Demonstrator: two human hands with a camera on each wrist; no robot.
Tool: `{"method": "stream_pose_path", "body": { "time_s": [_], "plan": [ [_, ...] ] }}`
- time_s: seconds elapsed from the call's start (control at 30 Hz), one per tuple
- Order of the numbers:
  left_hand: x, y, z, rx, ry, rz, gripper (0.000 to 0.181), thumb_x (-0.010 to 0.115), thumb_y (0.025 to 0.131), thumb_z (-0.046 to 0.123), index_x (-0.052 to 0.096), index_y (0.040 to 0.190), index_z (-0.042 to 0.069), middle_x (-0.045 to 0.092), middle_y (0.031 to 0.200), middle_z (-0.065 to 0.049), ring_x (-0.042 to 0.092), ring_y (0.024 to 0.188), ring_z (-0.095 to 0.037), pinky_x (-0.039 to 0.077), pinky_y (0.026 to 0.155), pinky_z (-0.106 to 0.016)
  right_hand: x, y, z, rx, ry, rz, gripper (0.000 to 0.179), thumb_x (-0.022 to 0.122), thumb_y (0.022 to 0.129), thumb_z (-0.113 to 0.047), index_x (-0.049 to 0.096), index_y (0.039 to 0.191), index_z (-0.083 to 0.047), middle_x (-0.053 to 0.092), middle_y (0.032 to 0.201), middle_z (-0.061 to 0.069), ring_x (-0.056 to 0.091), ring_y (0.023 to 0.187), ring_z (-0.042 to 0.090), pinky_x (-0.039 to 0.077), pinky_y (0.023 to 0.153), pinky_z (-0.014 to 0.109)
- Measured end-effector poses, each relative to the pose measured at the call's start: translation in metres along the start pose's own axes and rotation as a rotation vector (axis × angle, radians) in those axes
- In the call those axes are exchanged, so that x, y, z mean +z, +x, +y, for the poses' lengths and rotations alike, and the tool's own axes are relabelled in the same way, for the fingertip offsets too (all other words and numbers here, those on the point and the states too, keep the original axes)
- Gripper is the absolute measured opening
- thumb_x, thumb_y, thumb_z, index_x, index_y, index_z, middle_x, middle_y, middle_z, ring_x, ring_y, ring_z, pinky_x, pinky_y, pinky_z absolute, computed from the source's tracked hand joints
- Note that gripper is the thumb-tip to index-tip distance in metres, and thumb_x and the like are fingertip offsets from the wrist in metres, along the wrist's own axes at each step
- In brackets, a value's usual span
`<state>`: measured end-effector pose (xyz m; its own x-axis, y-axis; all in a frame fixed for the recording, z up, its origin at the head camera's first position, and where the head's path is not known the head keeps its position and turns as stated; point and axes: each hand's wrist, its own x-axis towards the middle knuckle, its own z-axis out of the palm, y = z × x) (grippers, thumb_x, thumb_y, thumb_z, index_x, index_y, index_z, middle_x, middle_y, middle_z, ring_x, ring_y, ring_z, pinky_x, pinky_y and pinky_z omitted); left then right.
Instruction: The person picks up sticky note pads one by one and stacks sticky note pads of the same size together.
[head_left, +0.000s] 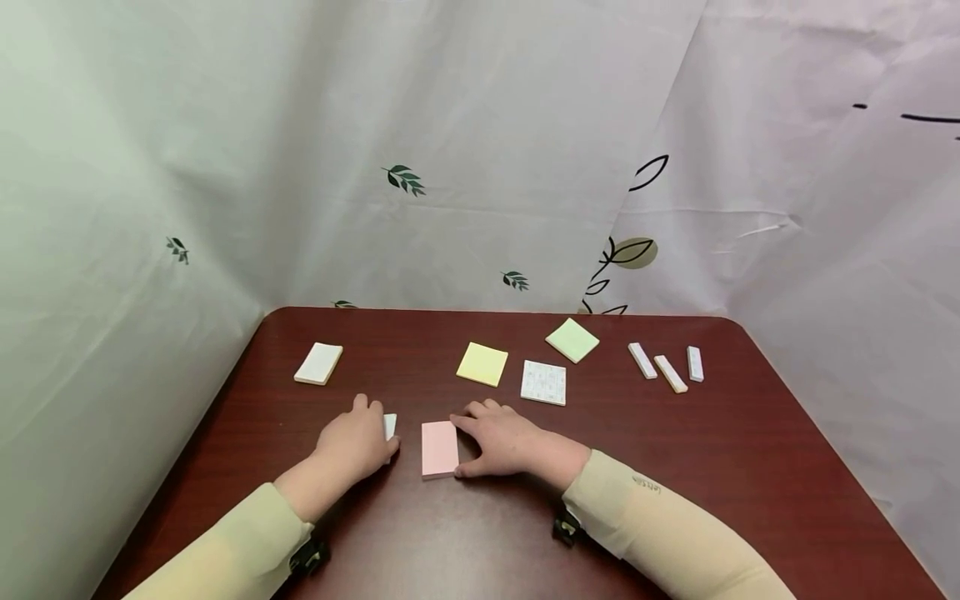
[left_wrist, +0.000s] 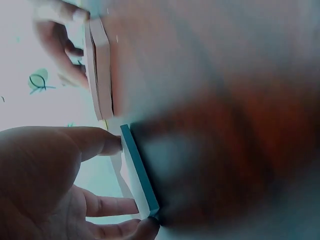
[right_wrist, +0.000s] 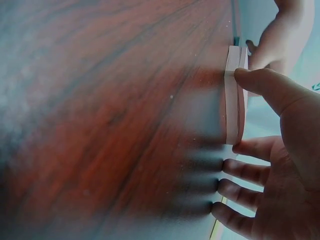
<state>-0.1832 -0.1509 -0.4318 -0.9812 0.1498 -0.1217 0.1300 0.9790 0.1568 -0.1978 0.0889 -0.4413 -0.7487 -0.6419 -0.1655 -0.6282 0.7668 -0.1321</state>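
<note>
**Left hand [head_left: 356,437] and right hand [head_left: 506,437] gripping a pale blue pad [head_left: 389,425] and a pink pad [head_left: 439,450]**

Nearest, two pale sleeves [head_left: 645,508] enter over a dark red table [head_left: 465,550], with a small black device [head_left: 566,528] beneath each cuff. The left hand grasps the pale blue pad, mostly covered in the head view; the left wrist view shows the thumb at one end and fingers at the other. Just to its right, apart from it, the pink pad lies between the two hands. The right hand pinches it between thumb and index finger, the remaining fingers extended beside it.

Farther back, a printed white pad [head_left: 543,382] lies beyond the right hand, with a yellow pad [head_left: 482,364] to its left and a white pad [head_left: 318,363] well apart at far left. Three narrow white blocks [head_left: 671,374] lie to the right. A light green pad [head_left: 572,340] sits near the back edge. Behind hangs a pale curtain [head_left: 465,225] with leaf motifs.
</note>
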Motion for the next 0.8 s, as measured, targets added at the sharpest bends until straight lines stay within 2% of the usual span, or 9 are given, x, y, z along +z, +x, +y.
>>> {"method": "stream_pose_path", "body": {
  "time_s": [0.3,0.47,0.63,0.8],
  "plan": [
    [0.010,-0.018,0.013,0.018,0.022,0.045,0.055,0.076,0.083,0.035,0.058,0.106,-0.011,0.050,0.097,-0.020,0.056,0.057,-0.027,0.050,0.054,-0.044,0.004,-0.001,0.001,0.004,-0.001,0.006,0.078,0.067,0.086,-0.059,0.046,0.149,-0.018,0.051,0.138,0.004,0.047,0.123,0.021,0.041,0.103,0.037],
    [0.011,-0.019,0.016,0.014,0.031,0.051,0.057,0.077,0.083,0.039,0.059,0.108,-0.009,0.051,0.097,-0.019,0.059,0.062,-0.030,0.052,0.057,-0.046,0.005,-0.002,0.002,0.009,0.002,0.005,0.078,0.068,0.085,-0.058,0.047,0.149,-0.018,0.050,0.138,0.004,0.046,0.124,0.022,0.041,0.103,0.038],
    [0.010,-0.018,0.017,0.011,0.087,0.056,0.067,0.078,0.081,0.048,0.057,0.116,-0.005,0.052,0.102,-0.020,0.060,0.074,-0.032,0.054,0.062,-0.047,0.003,-0.002,0.001,0.006,-0.006,0.012,0.079,0.067,0.086,-0.059,0.046,0.149,-0.018,0.051,0.138,0.003,0.047,0.123,0.021,0.041,0.103,0.038],
    [0.006,-0.020,0.017,-0.031,0.087,0.063,0.067,0.080,0.079,0.048,0.054,0.113,-0.004,0.052,0.093,-0.020,0.059,0.071,-0.034,0.052,0.059,-0.047,0.002,-0.001,0.000,-0.006,-0.007,0.024,0.079,0.068,0.085,-0.059,0.047,0.148,-0.017,0.051,0.137,0.004,0.047,0.122,0.021,0.042,0.102,0.038]
  ]
}}
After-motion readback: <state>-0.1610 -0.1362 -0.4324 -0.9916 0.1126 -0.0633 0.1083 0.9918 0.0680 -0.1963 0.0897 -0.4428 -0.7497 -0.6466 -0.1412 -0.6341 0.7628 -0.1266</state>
